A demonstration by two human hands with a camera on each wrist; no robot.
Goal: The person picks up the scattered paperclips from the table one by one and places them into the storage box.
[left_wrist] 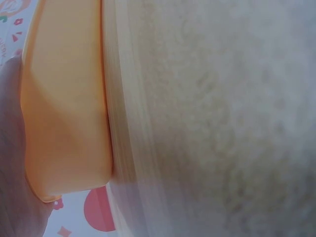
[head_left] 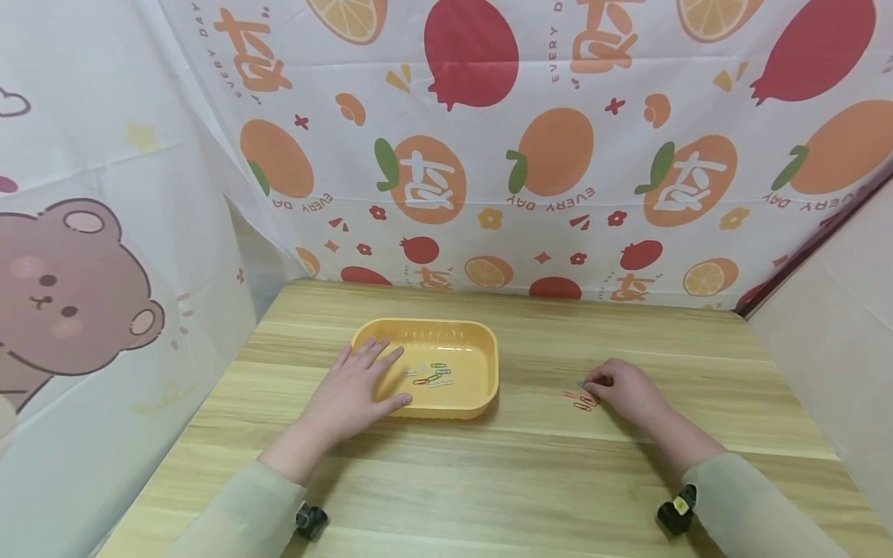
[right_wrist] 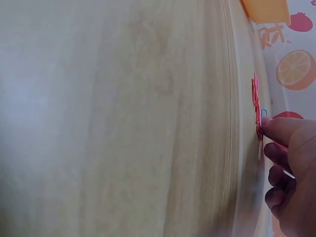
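A yellow plastic tray (head_left: 460,395) stands left of the table's middle, with several paper clips inside, among them a green one (head_left: 438,365). My left hand (head_left: 349,395) rests over its left side, fingers spread and thumb by the near rim; the left wrist view shows that hand along the tray's edge. To the right, my right hand (head_left: 631,394) pinches a blue paper clip (right_wrist: 264,112) between thumb and forefinger, just above the tabletop. Beside those fingertips lie several red and pink paper clips (head_left: 582,404).
The wooden table (head_left: 488,480) meets a fruit-print cloth (head_left: 488,186) at its back edge. A bear-print cloth (head_left: 77,294) hangs on the left, and a pale panel (head_left: 830,325) borders the right side. Small black devices sit at both wrists.
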